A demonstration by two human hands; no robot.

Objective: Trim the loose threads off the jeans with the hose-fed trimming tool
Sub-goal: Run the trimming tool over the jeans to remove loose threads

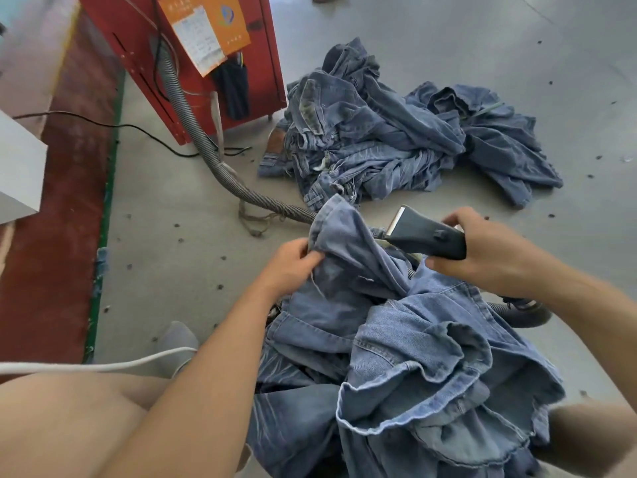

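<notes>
A pair of blue jeans lies bunched over my lap in the lower middle of the head view. My left hand pinches a raised fold of the denim near its hem. My right hand grips the dark grey trimming tool, its metal blade end pointing up and left, just right of the raised fold and apart from it. A grey ribbed hose runs from the red machine across the floor and passes behind the jeans.
A red metal machine stands at the back left with papers stuck on it. A pile of blue jeans lies on the grey floor behind. A white cable crosses my left leg. A black cord trails on the floor.
</notes>
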